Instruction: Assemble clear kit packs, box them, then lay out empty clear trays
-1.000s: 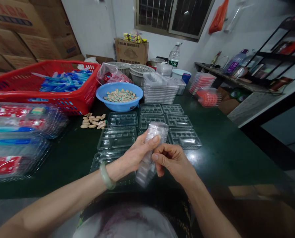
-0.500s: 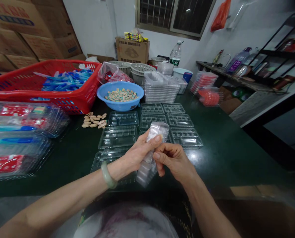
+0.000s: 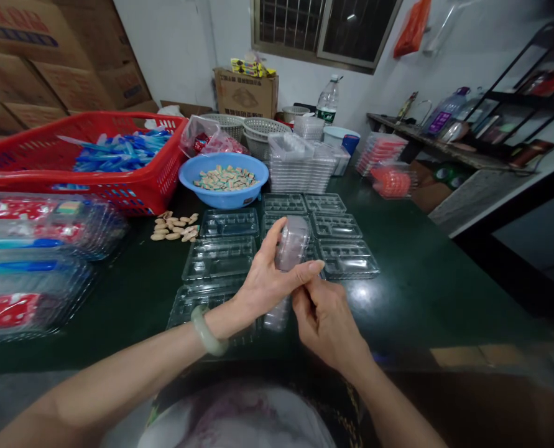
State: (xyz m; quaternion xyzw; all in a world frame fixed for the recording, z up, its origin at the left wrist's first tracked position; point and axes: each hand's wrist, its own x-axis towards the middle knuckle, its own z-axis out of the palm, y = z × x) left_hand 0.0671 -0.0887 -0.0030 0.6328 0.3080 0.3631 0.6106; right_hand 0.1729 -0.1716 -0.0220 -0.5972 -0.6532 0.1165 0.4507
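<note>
In front of my body I hold a narrow stack of clear plastic trays (image 3: 294, 242) on edge, blurred by motion. My left hand (image 3: 270, 274) wraps it from the left, its thumb stretched across toward my right hand. My right hand (image 3: 326, 314) is curled at the stack's right side with fingertips pinched; the left thumb partly hides what they grip. Under and around the hands lie clear compartment trays in rows, among them a left tray (image 3: 219, 258), a right tray (image 3: 349, 257) and a front-left tray (image 3: 197, 303) partly covered by my left arm.
A blue basin (image 3: 224, 198) holds small printed pieces, with peanuts (image 3: 174, 227) in front. Left stand a red basket (image 3: 155, 199) of blue pens and filled clear packs (image 3: 34, 267). Stacked clear trays (image 3: 298, 171), a cardboard box (image 3: 246, 96) and orange-red packs (image 3: 391, 180) stand farther back.
The tray stack has turned more upright. My left thumb has swung off the stack's face toward my right hand, which has shifted slightly right and down.
</note>
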